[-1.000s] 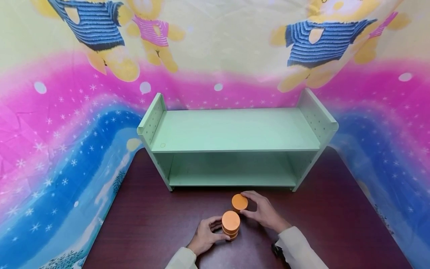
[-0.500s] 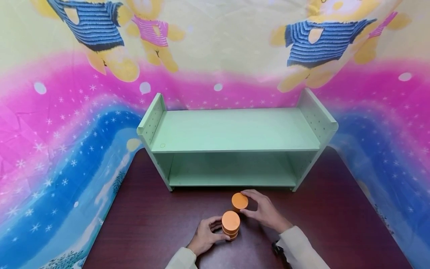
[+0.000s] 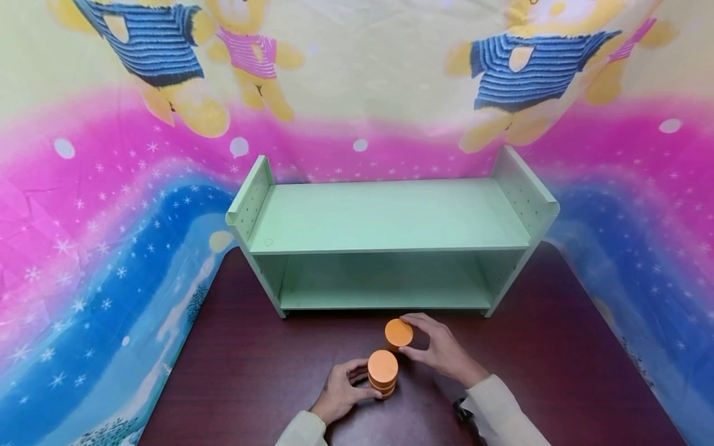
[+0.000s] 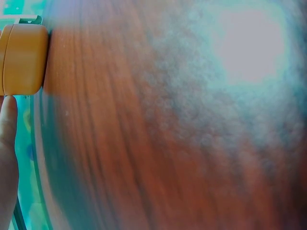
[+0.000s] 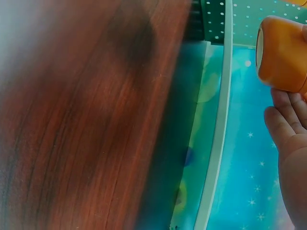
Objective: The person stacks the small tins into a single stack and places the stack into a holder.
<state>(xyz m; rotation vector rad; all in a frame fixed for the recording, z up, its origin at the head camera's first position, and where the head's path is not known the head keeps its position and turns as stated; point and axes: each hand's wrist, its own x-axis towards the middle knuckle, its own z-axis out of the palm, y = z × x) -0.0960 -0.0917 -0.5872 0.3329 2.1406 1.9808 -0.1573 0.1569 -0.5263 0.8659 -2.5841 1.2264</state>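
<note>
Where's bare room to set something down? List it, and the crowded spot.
Bare: the upper shelf and lower shelf between the side panels; the table left of the left hand, and right of the right sleeve. Crowded: the front middle, where that hand grips an orange stack and the right hand an orange container.

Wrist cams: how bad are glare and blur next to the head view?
Left wrist: blown-out glare at upper right on the tabletop, grain smeared around it. Right wrist: tabletop blurred at upper left, plus a dark, soft-edged patch, probably shadow; orange container crisper. Head: shelf sharp, its lower tier shaded, no blown-out patch.
</note>
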